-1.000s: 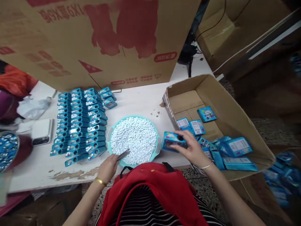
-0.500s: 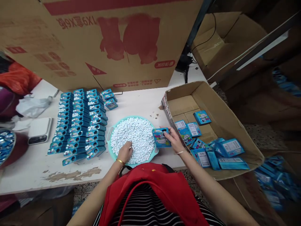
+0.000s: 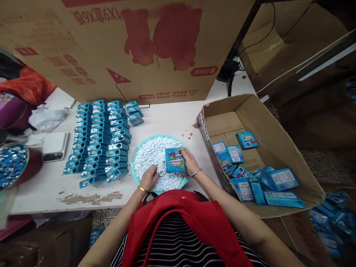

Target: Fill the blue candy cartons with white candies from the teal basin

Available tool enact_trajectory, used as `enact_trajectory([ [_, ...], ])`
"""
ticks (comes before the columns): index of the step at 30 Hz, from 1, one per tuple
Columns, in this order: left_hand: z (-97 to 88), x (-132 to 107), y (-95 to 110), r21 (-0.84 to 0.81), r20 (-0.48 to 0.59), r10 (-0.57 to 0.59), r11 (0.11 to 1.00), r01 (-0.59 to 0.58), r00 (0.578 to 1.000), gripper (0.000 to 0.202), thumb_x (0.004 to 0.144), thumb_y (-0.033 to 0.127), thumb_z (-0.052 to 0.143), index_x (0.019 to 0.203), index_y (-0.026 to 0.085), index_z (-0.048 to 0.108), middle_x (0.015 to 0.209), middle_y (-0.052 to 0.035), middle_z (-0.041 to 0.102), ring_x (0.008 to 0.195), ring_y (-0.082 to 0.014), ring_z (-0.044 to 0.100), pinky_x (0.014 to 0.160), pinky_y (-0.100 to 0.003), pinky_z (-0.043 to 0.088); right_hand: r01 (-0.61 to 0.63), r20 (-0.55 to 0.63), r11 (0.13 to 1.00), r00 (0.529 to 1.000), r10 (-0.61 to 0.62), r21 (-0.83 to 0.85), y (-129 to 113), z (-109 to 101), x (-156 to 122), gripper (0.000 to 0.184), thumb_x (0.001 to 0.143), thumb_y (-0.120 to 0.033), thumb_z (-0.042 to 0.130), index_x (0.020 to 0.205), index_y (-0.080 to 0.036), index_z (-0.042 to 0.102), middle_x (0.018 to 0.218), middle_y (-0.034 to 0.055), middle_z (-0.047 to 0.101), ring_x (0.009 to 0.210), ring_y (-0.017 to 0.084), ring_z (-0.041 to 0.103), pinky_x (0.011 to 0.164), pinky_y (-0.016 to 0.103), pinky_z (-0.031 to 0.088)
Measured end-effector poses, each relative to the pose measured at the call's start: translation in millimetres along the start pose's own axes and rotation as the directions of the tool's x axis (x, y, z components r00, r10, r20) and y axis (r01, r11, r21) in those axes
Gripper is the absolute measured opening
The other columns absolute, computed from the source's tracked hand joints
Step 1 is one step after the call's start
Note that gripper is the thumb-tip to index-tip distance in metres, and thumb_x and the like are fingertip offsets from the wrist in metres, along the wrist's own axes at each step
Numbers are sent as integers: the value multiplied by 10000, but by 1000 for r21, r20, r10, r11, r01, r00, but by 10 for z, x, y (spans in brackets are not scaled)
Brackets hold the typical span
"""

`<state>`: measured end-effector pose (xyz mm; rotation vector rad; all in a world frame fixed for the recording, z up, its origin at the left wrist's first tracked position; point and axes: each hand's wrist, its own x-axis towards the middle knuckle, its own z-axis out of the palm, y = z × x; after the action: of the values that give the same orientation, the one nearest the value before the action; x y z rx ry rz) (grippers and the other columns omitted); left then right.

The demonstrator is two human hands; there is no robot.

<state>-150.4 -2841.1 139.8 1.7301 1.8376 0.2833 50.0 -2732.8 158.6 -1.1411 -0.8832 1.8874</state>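
Note:
My right hand point(image 3: 190, 161) grips a blue candy box point(image 3: 175, 160) by its side, with the printed front facing up, above the right part of the round basin. The basin's pale green rim point(image 3: 134, 152) surrounds a heap of small white candies point(image 3: 157, 148). Fingers curled, my left hand point(image 3: 149, 178) is down among the candies on the near left side, just left of the box. What lies inside its grip is mostly hidden, but candies press around the fingertips.
Left of the basin, rows of blue boxes point(image 3: 96, 148) stand with white candies showing at their tops. A cardboard tray point(image 3: 267, 135) with several blue boxes is on the right. A white scale point(image 3: 55, 147) and a pot of blue wrapped sweets point(image 3: 12, 165) are far left. A large carton point(image 3: 164, 48) stands behind.
My right hand has brought the blue box leftward from the tray side to over the basin, its front now turned up. My left hand stays in the candies. The view has shifted slightly.

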Motion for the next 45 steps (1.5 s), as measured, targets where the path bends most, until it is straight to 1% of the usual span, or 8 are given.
enact_trajectory([
  [3,-107,-43,21,-46,7,27,999,-27,1000,276,833,214,426,1091,170,515,1023,-82,607,935,-192,576,850,-344,475,-7,40,999,999,5,41,-211,-112,-98,426,785,-563,579,1040,-234,494,931,22,669,859,199,645,791,358,537],
  [7,-297,-98,77,-106,0,85,991,-84,996,294,851,201,425,1131,175,511,1036,-74,608,950,-168,574,869,-318,463,143,101,965,987,-123,-220,-412,-332,-296,495,725,-456,701,1126,-217,533,1058,54,665,998,213,622,908,370,493],
  [13,-754,-111,280,-98,-9,196,976,-196,980,268,883,235,440,1130,175,525,954,-59,601,842,-152,559,770,-285,460,446,198,664,887,-416,-601,-486,-485,-523,362,836,-373,615,1156,-217,548,1133,89,627,1057,227,594,942,385,476],
  [22,-1350,-12,761,84,172,336,932,-353,926,269,922,309,414,1122,188,546,1005,-70,631,941,-174,589,831,-301,470,698,496,377,706,-505,-609,-429,-285,-500,386,900,-295,528,1276,-231,465,1168,126,617,1120,244,576,951,455,495],
  [27,-1557,51,1005,284,260,307,882,-376,915,306,903,294,406,1155,188,545,1058,-96,629,964,-217,593,828,-361,491,757,557,321,642,-527,-569,-359,-178,-484,399,907,-268,503,1299,-216,444,1166,137,618,1119,246,576,940,457,507],
  [37,-1738,33,1544,505,368,227,765,-399,902,251,869,133,353,880,188,598,799,-70,586,734,-209,549,672,-333,469,716,517,383,692,-504,-584,-277,-118,-513,400,901,-274,524,1291,-229,446,1180,129,612,1131,239,569,962,456,493],
  [41,-1739,-29,1322,546,306,208,761,-350,929,247,895,193,359,983,197,589,882,-71,601,823,-220,563,699,-331,470,689,483,415,719,-501,-595,-255,-167,-516,398,896,-278,531,1283,-226,454,1188,130,609,1140,244,564,975,451,482],
  [45,-1493,-125,617,487,187,25,866,-115,982,186,876,207,423,975,190,579,922,-73,602,856,-213,579,730,-319,468,585,341,497,797,-498,-642,-318,-258,-556,374,885,-304,547,1247,-238,478,1168,113,616,1105,239,582,953,429,490],
])
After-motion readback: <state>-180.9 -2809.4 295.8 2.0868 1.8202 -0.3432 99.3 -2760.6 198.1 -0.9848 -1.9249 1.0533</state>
